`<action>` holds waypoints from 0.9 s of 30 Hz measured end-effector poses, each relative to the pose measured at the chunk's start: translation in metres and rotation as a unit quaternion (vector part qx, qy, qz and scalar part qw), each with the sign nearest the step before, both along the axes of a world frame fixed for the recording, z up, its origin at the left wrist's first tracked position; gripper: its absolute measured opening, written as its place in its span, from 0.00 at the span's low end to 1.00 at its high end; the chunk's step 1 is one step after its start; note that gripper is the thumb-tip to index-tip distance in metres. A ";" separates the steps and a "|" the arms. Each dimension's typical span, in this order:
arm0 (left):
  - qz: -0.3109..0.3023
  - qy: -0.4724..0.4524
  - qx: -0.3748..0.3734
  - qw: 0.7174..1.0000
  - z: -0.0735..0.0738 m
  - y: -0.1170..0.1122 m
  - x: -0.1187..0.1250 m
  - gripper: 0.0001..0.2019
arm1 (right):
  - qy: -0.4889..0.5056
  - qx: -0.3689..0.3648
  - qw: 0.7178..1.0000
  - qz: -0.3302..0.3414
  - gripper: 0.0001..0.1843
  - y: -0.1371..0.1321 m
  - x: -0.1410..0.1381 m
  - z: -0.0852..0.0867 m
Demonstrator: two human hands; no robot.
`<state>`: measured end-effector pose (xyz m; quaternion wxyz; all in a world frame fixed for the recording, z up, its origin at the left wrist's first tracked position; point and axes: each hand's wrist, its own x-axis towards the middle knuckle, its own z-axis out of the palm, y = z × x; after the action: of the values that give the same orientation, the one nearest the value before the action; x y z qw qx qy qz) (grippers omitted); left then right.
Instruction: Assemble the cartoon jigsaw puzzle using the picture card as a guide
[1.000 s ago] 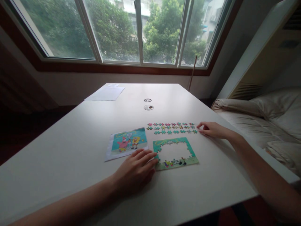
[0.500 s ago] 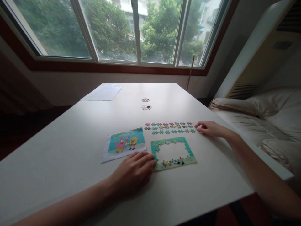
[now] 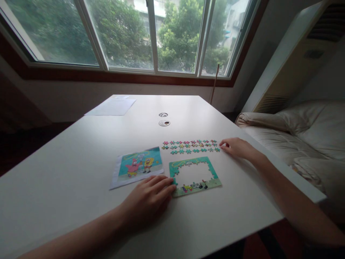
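Note:
A jigsaw puzzle (image 3: 174, 190) lies on the white table, its green border filled in around a bare, ragged-edged middle. Several loose puzzle pieces (image 3: 188, 151) are laid out in three rows just beyond it. My left hand (image 3: 156, 190) rests flat, fingers stretched, with its fingertips on the puzzle's left edge. At the right end of the rows is my right hand (image 3: 234, 146), fingers loosely bent and a gap showing beside the thumb; no piece shows in it. Left of the puzzle lies a printed reference picture (image 3: 140, 165) of cartoon figures.
Two round inserts (image 3: 164, 123) are set in the table (image 3: 67, 172) beyond the pieces. White papers (image 3: 110, 107) lie at its far left corner. A pale sofa (image 3: 291, 133) stands to the right, and a window (image 3: 129, 36) fills the wall ahead.
The whole view has shifted slightly, so everything sits a little further left. Both hands keep their places against the puzzle and the pieces.

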<state>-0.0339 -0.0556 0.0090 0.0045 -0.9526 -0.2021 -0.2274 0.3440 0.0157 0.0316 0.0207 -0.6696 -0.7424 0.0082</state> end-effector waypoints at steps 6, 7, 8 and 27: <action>-0.004 -0.008 0.009 1.000 0.000 0.001 0.001 0.14 | 0.022 0.099 0.991 0.082 0.15 -0.004 -0.024 0.000; -0.004 -0.006 0.008 1.000 0.000 0.001 0.001 0.14 | 0.036 0.098 0.989 0.108 0.15 -0.004 -0.029 -0.002; -0.005 -0.003 0.007 1.000 0.000 0.001 0.000 0.14 | 0.048 0.096 0.986 0.131 0.14 -0.004 -0.032 -0.005; -0.001 -0.004 0.001 1.000 0.001 0.000 0.003 0.13 | 0.154 0.067 0.973 0.159 0.09 0.005 -0.048 -0.020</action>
<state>-0.0312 -0.0554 0.0099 0.0042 -0.9517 -0.2013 -0.2316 0.2960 0.0209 0.0119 0.1783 -0.5305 -0.8262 0.0649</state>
